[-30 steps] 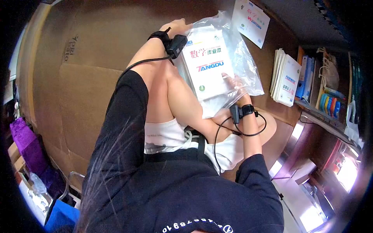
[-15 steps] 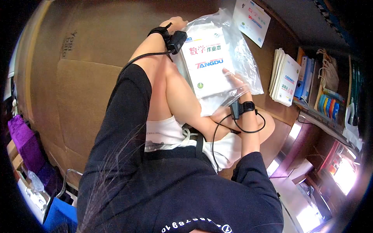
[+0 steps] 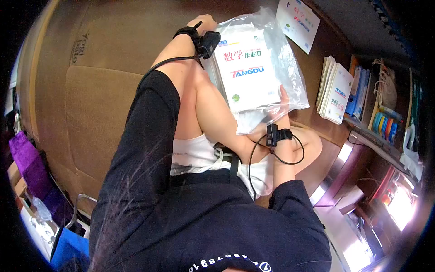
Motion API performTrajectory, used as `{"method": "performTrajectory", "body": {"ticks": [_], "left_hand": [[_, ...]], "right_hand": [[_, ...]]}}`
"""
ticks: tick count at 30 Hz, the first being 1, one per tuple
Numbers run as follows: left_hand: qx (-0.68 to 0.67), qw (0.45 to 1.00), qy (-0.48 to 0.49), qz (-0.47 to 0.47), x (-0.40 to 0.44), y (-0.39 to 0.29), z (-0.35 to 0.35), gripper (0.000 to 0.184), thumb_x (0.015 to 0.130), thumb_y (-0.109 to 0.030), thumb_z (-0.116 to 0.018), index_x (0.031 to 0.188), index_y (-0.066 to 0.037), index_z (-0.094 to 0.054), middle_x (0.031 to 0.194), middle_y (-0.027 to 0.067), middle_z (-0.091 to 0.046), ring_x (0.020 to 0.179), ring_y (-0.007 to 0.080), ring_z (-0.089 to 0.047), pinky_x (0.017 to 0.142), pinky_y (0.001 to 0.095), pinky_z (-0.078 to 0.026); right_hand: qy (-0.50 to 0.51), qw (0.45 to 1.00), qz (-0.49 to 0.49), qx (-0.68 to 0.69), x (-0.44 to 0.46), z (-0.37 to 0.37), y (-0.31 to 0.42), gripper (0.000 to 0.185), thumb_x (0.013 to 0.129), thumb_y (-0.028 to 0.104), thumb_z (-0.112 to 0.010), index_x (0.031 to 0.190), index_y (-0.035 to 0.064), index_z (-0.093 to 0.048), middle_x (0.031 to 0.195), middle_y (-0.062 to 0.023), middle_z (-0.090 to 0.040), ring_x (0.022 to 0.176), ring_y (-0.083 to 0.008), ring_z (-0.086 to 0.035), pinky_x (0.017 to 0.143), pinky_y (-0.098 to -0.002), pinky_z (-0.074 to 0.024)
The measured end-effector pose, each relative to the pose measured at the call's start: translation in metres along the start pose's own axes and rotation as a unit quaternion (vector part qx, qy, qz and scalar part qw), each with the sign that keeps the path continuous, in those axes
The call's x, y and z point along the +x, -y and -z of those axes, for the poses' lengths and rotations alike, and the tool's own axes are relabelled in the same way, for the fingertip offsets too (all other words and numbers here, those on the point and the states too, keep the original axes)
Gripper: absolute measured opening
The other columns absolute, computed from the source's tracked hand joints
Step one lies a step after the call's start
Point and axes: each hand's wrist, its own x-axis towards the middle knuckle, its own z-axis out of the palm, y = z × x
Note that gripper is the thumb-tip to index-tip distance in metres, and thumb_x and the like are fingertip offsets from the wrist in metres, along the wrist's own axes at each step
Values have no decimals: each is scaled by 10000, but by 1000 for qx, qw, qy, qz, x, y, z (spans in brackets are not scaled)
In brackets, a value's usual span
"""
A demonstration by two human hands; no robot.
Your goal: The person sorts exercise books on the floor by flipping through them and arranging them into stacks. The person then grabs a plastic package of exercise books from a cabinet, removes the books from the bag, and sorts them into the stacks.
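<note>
Bringing both hands to the same clear plastic bag (image 3: 297,88), you have it spread between them, partly above your crossed legs (image 3: 219,106). Inside it, from just right of your left hand (image 3: 204,21) down to your right hand (image 3: 282,102), lies a stack of white workbooks (image 3: 249,88), the top cover facing you with red and green characters and "TANGDU" printed upright to your view. Your left hand is bent at the bag's far left corner, knuckles up; its fingertips are turned away, so whether it grasps the plastic cannot be told. Your right hand is at the near right corner, thumb raised along the edge of the stack; its other fingers are masked by the film, and how firmly it holds cannot be told either. Farther out from your right hand, just past the bag's far right edge, a loose workbook (image 3: 297,25) lies on the brown surface (image 3: 118,109). Off to the right of that same hand, a second pile of workbooks (image 3: 336,90) stands near blue folders (image 3: 358,93), with coloured rolls (image 3: 384,126) beyond. A black module (image 3: 209,44) is strapped behind your left hand, another unit (image 3: 272,135) behind your right.
</note>
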Motion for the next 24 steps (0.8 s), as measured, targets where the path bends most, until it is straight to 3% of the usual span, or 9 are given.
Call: {"method": "performTrajectory", "body": {"ticks": [2,5,8,10,12,14,15,20,24], "left_hand": [[10,1000,22,-16,-3,2,2,578,830,-448,-515,1092,58,-610,1133,271,-582,1073,401,-563,910,426,-456],[50,999,-10,-9,12,9,-13,437,851,-341,-474,1118,-31,-625,1154,203,-598,1055,364,-587,884,430,-462],[64,997,-4,-52,-4,8,-3,453,867,-367,-450,1130,-39,-619,1165,200,-592,1071,353,-579,890,429,-457],[38,999,-4,-2,-5,1,1,412,845,-329,-488,1085,-31,-637,1127,188,-614,1036,346,-598,852,429,-474],[129,987,18,-89,-5,9,-4,438,871,-363,-456,1073,-22,-641,1112,217,-607,1012,387,-595,845,438,-482],[186,972,31,-138,-6,12,-3,358,860,-298,-466,1014,-40,-659,1033,210,-630,961,384,-611,783,425,-510],[172,977,30,-122,-21,3,5,347,846,-287,-479,1000,-32,-658,1019,213,-630,947,378,-615,771,417,-513],[161,978,43,-124,-47,-11,22,286,784,-229,-544,923,-8,-659,978,208,-635,890,358,-631,728,390,-519],[218,944,53,-242,2,25,-2,242,742,-180,-567,891,-12,-658,964,196,-640,887,365,-629,714,391,-523]], "right_hand": [[19,998,31,42,-9,3,-13,527,878,308,-545,1293,0,-440,1258,-177,-520,1128,-299,-516,937,-416,-439],[55,989,136,-24,-17,2,-35,558,887,290,-549,1327,-12,-384,1313,-194,-471,1185,-299,-479,992,-400,-392],[5,799,289,-526,-19,12,-50,634,877,157,-584,1398,30,-246,1345,-165,-439,1249,-251,-411,1069,-384,-302],[-17,761,290,-580,-14,13,-59,601,864,75,-582,1376,3,-275,1325,-163,-453,1240,-228,-417,1067,-374,-305],[-48,700,339,-626,-22,3,-68,530,854,54,-590,1325,-18,-359,1308,-151,-475,1220,-233,-442,1065,-400,-312],[-11,970,170,-174,-20,-17,-66,524,838,84,-617,1305,-9,-397,1309,-138,-483,1206,-258,-456,1061,-425,-317],[12,995,64,82,-17,-21,-66,521,830,99,-630,1294,-5,-416,1309,-131,-486,1198,-270,-463,1058,-438,-320],[52,994,83,46,-15,-25,-71,518,833,161,-629,1291,22,-432,1322,-127,-479,1224,-288,-431,1061,-461,-309],[26,994,73,77,-17,-34,-78,513,846,185,-597,1298,21,-421,1340,-140,-457,1266,-291,-382,1077,-463,-278]]}}
